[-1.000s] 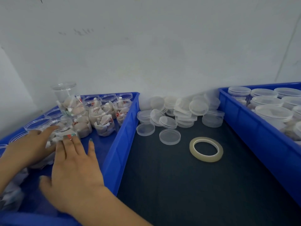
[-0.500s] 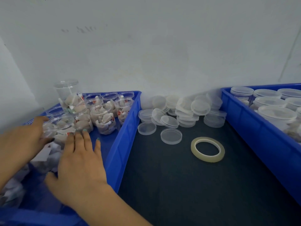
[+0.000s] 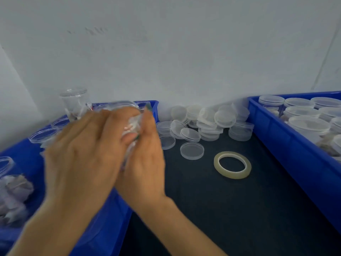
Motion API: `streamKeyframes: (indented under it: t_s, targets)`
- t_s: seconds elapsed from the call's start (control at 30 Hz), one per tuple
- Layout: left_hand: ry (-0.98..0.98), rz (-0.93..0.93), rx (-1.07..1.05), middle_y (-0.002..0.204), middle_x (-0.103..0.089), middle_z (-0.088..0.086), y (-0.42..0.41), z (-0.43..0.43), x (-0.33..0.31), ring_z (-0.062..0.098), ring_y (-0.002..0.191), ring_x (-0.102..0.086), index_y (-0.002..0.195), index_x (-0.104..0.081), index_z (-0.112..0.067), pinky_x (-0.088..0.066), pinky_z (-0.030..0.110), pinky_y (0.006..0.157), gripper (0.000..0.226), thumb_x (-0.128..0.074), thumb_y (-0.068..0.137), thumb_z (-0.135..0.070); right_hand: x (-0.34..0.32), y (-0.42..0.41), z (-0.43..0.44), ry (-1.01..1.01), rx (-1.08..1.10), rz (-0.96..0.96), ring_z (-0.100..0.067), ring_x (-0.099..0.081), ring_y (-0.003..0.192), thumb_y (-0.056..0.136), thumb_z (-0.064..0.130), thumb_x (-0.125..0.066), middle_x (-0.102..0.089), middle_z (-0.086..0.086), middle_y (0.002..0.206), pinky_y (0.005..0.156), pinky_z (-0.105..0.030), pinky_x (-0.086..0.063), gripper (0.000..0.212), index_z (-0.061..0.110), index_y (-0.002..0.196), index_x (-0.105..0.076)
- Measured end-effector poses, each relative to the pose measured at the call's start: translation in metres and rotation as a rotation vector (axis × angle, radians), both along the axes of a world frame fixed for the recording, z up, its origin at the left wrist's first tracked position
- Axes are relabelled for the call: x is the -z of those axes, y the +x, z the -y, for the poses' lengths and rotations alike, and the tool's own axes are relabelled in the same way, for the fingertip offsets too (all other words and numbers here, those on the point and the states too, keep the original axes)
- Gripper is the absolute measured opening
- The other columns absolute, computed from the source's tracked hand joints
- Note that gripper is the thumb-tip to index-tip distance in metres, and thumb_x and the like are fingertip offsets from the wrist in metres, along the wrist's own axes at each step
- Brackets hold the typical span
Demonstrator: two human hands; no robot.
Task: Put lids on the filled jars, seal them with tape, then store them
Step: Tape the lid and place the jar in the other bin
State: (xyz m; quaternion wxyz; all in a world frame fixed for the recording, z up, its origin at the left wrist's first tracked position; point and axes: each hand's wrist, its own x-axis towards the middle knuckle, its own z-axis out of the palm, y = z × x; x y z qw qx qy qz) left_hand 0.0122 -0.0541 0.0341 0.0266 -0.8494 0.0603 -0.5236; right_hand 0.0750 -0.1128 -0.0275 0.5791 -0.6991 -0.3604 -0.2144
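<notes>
- Gripped between both hands was a filled jar (image 3: 127, 111); the left hand (image 3: 81, 154) was wrapped round its near left side with fingers curled over it, and the right hand (image 3: 145, 163) was closed on its right side, the thumb pressed against the wall and one fingertip hooked at the rim; finer finger placement was lost to motion blur.
- The jar was seen to be a clear, round, thin-walled plastic pot, its mouth open, packed with crumpled whitish wrapped pieces; it was held in the air above the right-hand wall of the left bin (image 3: 114, 209), just left of the dark mat (image 3: 221, 209).
- Both bare forearms were seen entering from the lower edge and converging at the jar; the backs of both hands were turned towards the camera.
- The left bin was of glossy blue moulded plastic; open jars (image 3: 43, 134) were stood in it, and loose wrapped pieces (image 3: 14, 191) were heaped at its near left.
- A heap of shallow, translucent round lids (image 3: 206, 122) was piled against the wall (image 3: 166, 52); a single lid (image 3: 191, 150) was laid flat, apart from the heap and near the tape roll (image 3: 232, 174), a flat ring of clear yellowish tape on the finely textured mat.
- Lidded jars (image 3: 308, 126) were packed in the right bin (image 3: 287, 145), likewise blue plastic.
- Faint dark marks were seen on the matt pale wall; they were too smeared to be read.
</notes>
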Motion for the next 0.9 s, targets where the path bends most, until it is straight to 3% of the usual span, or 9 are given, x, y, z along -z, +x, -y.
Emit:
streamKeyframes:
  t_s: [0.07, 0.13, 0.37, 0.5, 0.63, 0.7, 0.77, 0.83, 0.9]
  targets:
    - [0.076, 0.001, -0.056, 0.091, -0.069, 0.009, 0.008, 0.017, 0.007, 0.031, 0.079, -0.066, 0.114, -0.065, -0.013, -0.053, 0.043, 0.065, 0.020, -0.063, 0.095, -0.016, 0.009, 0.013, 0.022, -0.026, 0.039, -0.113, -0.012, -0.053, 0.129, 0.078, 0.058, -0.045, -0.045, 0.009, 0.151, 0.092, -0.014, -0.042, 0.085, 0.040, 0.152, -0.008]
    - [0.066, -0.066, -0.060, 0.086, -0.070, 0.003, 0.019, 0.034, 0.030, 0.028, 0.079, -0.066, 0.111, -0.069, -0.014, -0.052, 0.040, 0.063, 0.021, -0.072, 0.090, -0.016, 0.024, 0.027, 0.046, -0.103, 0.090, -0.223, -0.007, -0.059, 0.117, 0.068, 0.067, -0.043, -0.048, 0.019, 0.145, 0.075, -0.007, -0.036, 0.089, 0.051, 0.148, -0.007]
    - [-0.464, -0.254, 0.222, 0.112, -0.063, -0.009, 0.086, 0.043, 0.101, 0.004, 0.105, -0.051, 0.123, -0.059, -0.019, -0.039, 0.012, 0.083, 0.029, -0.056, 0.094, -0.024, 0.077, 0.078, 0.125, -0.123, 0.061, -0.310, -0.005, -0.055, 0.124, 0.066, 0.027, -0.093, -0.053, 0.014, 0.136, 0.097, -0.035, -0.053, 0.098, 0.026, 0.147, -0.037]
    - [-0.587, -0.454, 0.114, 0.134, -0.054, 0.002, 0.144, 0.034, 0.138, 0.015, 0.113, -0.057, 0.132, -0.054, -0.017, -0.040, 0.021, 0.082, 0.034, -0.053, 0.098, -0.010, 0.091, 0.096, 0.137, -0.093, 0.056, -0.336, -0.006, -0.055, 0.124, 0.065, 0.015, -0.094, -0.054, 0.009, 0.134, 0.099, -0.033, -0.052, 0.098, 0.020, 0.145, -0.037]
    - [-0.745, -0.784, 0.134, 0.148, -0.046, -0.006, 0.193, 0.026, 0.155, 0.011, 0.118, -0.053, 0.139, -0.050, -0.035, -0.044, 0.022, 0.089, 0.039, -0.056, 0.101, -0.039, 0.099, 0.103, 0.140, -0.065, -0.022, -0.392, -0.004, -0.059, 0.117, 0.064, 0.002, -0.093, -0.057, 0.012, 0.126, 0.085, -0.018, -0.052, 0.098, 0.026, 0.141, -0.037]
    - [-0.729, -0.901, 0.241, 0.149, -0.046, -0.005, 0.206, 0.025, 0.158, 0.014, 0.127, -0.051, 0.138, -0.052, -0.037, -0.049, 0.036, 0.100, 0.042, -0.059, 0.097, -0.044, 0.101, 0.107, 0.141, -0.050, -0.077, -0.450, -0.002, -0.060, 0.117, 0.064, -0.005, -0.090, -0.059, 0.009, 0.126, 0.085, -0.017, -0.051, 0.096, 0.024, 0.139, -0.039]
    - [-0.702, -0.971, 0.352, 0.143, -0.049, -0.011, 0.208, 0.024, 0.161, 0.008, 0.124, -0.050, 0.128, -0.058, -0.048, -0.047, 0.026, 0.099, 0.037, -0.063, 0.091, -0.047, 0.102, 0.109, 0.143, -0.048, -0.120, -0.500, -0.001, -0.059, 0.119, 0.063, -0.009, -0.089, -0.058, 0.001, 0.131, 0.088, -0.016, -0.050, 0.096, 0.021, 0.139, -0.040]
    - [-0.700, -0.980, 0.374, 0.125, -0.053, -0.019, 0.208, 0.023, 0.162, -0.005, 0.105, -0.051, 0.099, -0.062, -0.054, -0.041, 0.010, 0.078, 0.017, -0.066, 0.084, -0.048, 0.101, 0.111, 0.145, -0.048, -0.170, -0.537, -0.002, -0.058, 0.122, 0.064, -0.009, -0.089, -0.058, -0.004, 0.135, 0.091, -0.017, -0.049, 0.096, 0.020, 0.140, -0.038]
    - [-0.672, -0.958, 0.315, 0.115, -0.056, -0.012, 0.211, 0.019, 0.168, -0.003, 0.091, -0.052, 0.084, -0.057, -0.046, -0.038, 0.016, 0.068, 0.013, -0.068, 0.088, -0.039, 0.101, 0.115, 0.148, -0.068, -0.215, -0.571, -0.002, -0.059, 0.122, 0.064, -0.009, -0.088, -0.059, 0.000, 0.134, 0.091, -0.017, -0.050, 0.096, 0.024, 0.138, -0.037]
